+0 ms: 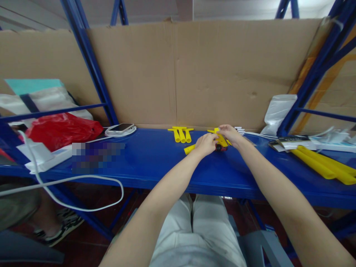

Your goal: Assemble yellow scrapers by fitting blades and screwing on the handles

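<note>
Above the blue shelf top, my left hand [206, 144] is closed round a yellow plastic tube [189, 149], whose end sticks out on the left. My right hand [229, 134] is closed too, its fingertips pinching a yellow plastic piece [221, 140] right beside the left fingertips. Whether tube and piece are one part is hidden by the fingers. A small black and red object [221, 147] shows just under the hands; its kind cannot be made out. Left of my hands, several yellow T-shaped tubes [182, 135] lie side by side near the cardboard.
Long yellow tubes [325, 163] and plastic packaging [297, 142] lie at the right. A white pouch [278, 113] leans by the right post. At the left are a phone [122, 127] on a coiled cable, a red bag [65, 129], a power strip [57, 157] and a hanging white cable [83, 177].
</note>
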The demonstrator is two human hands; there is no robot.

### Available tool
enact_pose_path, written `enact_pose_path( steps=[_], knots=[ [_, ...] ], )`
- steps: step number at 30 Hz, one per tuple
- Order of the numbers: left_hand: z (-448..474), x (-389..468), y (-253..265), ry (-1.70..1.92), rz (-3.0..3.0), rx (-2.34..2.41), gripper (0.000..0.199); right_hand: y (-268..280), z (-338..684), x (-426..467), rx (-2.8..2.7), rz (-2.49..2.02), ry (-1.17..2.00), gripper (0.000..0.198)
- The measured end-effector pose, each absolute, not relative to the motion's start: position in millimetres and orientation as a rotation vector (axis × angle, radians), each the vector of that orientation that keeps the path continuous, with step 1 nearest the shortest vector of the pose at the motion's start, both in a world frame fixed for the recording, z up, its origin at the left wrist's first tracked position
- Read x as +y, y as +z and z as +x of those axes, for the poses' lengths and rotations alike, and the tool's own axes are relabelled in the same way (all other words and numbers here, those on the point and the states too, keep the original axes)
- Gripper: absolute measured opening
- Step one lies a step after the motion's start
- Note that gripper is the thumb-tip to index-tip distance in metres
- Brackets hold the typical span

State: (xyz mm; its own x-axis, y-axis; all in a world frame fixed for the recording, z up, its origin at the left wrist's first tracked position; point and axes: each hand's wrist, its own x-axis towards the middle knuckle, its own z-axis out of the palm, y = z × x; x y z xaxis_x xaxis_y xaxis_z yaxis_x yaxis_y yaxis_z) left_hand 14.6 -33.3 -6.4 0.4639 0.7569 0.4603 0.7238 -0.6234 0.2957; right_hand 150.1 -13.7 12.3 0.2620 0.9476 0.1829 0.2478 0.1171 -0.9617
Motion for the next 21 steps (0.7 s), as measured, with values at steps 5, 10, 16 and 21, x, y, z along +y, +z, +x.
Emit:
enact_pose_path(
  steps=[5, 10, 16, 21],
  knots=[
    [15, -35, -5, 0.853, 2.668, 1.323, 0.030, 15, 148, -17, -1.154, -1.373, 0.879, 0.028],
    [14, -33, -6, 0.935, 2.643, 1.320, 0.028, 14, 157, -11, -1.208, -1.339, 0.913, 0.022],
    [12, -33, -5, 1.005, 2.617, 1.328, 0.024, 16, 167, -14, -1.409, -1.344, 0.996, 0.007],
    [13, -33, -6, 0.991, 2.596, 1.335, 0.025, 16, 163, -18, -1.394, -1.348, 1.033, 0.006]
  ],
)
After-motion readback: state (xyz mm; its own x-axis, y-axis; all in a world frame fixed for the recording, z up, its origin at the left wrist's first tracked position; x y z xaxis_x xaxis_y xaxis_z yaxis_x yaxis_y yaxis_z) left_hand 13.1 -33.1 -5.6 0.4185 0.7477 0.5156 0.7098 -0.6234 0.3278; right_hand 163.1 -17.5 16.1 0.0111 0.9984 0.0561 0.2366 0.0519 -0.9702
